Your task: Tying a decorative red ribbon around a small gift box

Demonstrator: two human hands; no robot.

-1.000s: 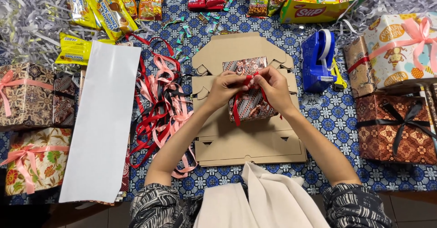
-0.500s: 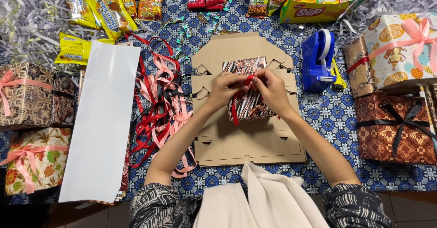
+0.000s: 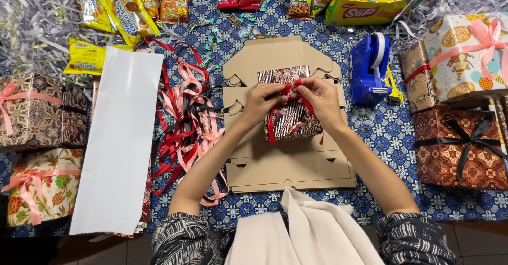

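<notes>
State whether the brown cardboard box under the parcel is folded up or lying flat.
Flat: the cardboard box lies unfolded, its flaps spread on the cloth.

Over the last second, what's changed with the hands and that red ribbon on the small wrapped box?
Very little. Both hands stay pinched on the red ribbon above the small wrapped box; the left hand and right hand have drawn slightly closer together over the knot. The box has not shifted on the flattened cardboard. The ribbon pile, blue tape dispenser and white sheet are unchanged.
</notes>
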